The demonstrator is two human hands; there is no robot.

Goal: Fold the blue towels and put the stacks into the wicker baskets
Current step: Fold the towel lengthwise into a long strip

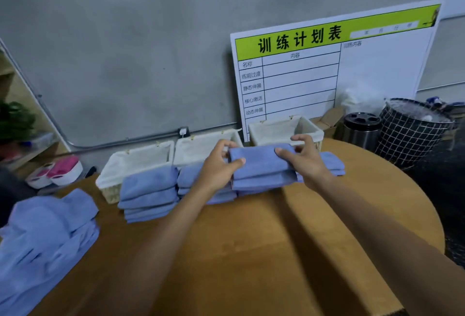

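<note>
Spanning the round bench [251,252], three lined wicker baskets [284,128] sit along its 12 o'clock edge. The held stack [261,167] of folded blue towels lies long axis left-right, just at 6 o'clock of the rightmost basket. The left hand [221,164] and right hand [302,158] pinch its ends, thumbs on top, equally near.

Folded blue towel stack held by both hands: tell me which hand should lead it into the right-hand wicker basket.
Right hand, probably: it grips the folded blue towel stack on the side directly before the right-hand lined wicker basket; the left hand holds the far side.
</note>
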